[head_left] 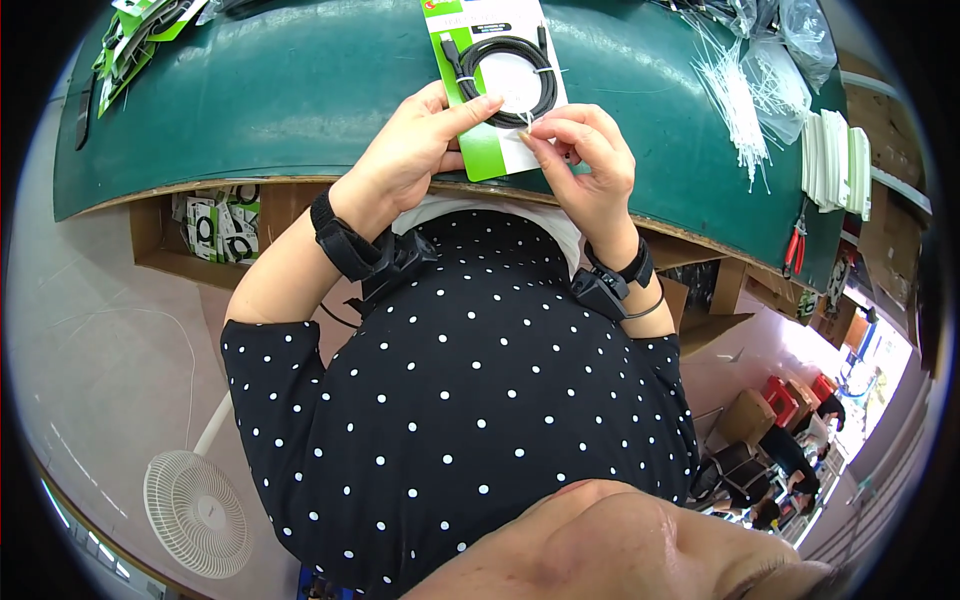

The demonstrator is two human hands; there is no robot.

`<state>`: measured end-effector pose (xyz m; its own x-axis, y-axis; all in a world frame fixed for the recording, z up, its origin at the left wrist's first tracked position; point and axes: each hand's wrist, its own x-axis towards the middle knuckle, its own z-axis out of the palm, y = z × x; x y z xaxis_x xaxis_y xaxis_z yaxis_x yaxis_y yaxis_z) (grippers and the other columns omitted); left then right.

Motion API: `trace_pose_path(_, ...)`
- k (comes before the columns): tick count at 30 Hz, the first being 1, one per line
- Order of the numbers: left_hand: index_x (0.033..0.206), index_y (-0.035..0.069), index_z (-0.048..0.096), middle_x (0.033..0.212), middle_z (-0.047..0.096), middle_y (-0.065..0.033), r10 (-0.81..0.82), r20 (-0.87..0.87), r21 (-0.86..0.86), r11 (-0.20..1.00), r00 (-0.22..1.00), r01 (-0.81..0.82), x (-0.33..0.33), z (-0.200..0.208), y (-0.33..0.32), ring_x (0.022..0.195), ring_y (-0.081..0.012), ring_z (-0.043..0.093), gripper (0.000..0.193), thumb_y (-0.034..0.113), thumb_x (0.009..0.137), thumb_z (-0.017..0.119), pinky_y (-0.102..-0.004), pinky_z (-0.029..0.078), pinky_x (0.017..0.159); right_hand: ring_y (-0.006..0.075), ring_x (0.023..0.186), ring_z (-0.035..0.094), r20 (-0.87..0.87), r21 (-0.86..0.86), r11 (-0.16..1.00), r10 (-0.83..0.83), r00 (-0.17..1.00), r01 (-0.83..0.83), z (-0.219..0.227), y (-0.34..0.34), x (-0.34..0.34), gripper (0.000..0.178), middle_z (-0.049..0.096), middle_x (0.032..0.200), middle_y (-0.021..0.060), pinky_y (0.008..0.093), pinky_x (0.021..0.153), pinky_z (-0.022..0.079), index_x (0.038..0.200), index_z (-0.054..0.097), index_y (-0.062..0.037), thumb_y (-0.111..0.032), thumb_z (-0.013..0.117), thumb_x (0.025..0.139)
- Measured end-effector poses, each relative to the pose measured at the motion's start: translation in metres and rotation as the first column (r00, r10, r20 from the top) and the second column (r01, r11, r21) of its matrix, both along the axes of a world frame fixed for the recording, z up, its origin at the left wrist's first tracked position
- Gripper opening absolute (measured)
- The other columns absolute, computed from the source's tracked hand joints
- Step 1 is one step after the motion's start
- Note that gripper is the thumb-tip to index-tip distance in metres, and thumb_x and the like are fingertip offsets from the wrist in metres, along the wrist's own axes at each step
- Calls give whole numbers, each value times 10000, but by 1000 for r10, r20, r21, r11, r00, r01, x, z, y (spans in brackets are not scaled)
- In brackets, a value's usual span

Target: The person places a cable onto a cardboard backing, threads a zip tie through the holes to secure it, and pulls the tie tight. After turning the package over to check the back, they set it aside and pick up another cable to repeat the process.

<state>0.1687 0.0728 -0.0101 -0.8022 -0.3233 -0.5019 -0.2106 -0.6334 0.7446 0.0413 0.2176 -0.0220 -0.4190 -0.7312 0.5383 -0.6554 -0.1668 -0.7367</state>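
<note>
A coiled black cable (549,98) lies against a green and white backing card (487,153), held by white ties at its sides and bottom. My left hand (425,135) grips the card by its left edge, thumb across the front near the bottom of the coil. At the coil's lower edge, my right hand (590,160) pinches a thin white cable tie (529,121) between thumb and forefinger. The card is tilted above the front edge of the green table (300,110).
Loose white cable ties (735,105) and clear plastic bags (805,40) lie at the right, near a stack of cards (835,160) and red-handled cutters (795,245). More green packaging (140,40) is piled far left. Below the table, a cardboard box (165,245) holds packed cables. A fan (198,512) stands lower left.
</note>
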Motion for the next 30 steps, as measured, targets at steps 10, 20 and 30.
trace_pose_path(10, 1159, 31, 553, 1092, 654, -78, 12, -24, -4, 1000, 1000, -13, 0, 2, 2, 975, -154, 658, 347, 258, 922, 663, -329, 557, 844, 69, 647, 530, 3, -24, 1000, -17, 1000, 18, -2, 3, 1, 148, 644, 851, 59, 185, 529, 397, 880, 666, -7, 49, 743, 767)
trace_pose_path(20, 1160, 18, 555, 1093, 649, -75, 31, -70, -2, 1000, 997, -31, -2, -1, 3, 986, -159, 655, 326, 201, 915, 671, -334, 566, 845, 91, 665, 559, -79, -53, 998, -47, 996, 43, -6, 2, 1, 157, 647, 847, 80, 200, 555, 455, 881, 662, 2, 59, 747, 762)
trace_pose_path(30, 1156, 12, 554, 1091, 645, -79, 48, -82, -18, 999, 995, -50, -5, 3, 6, 982, -161, 653, 327, 196, 913, 674, -337, 568, 837, 177, 694, 627, -108, -102, 989, -117, 987, 107, -10, 2, 3, 193, 644, 835, 74, 247, 531, 535, 867, 648, -22, 68, 744, 726)
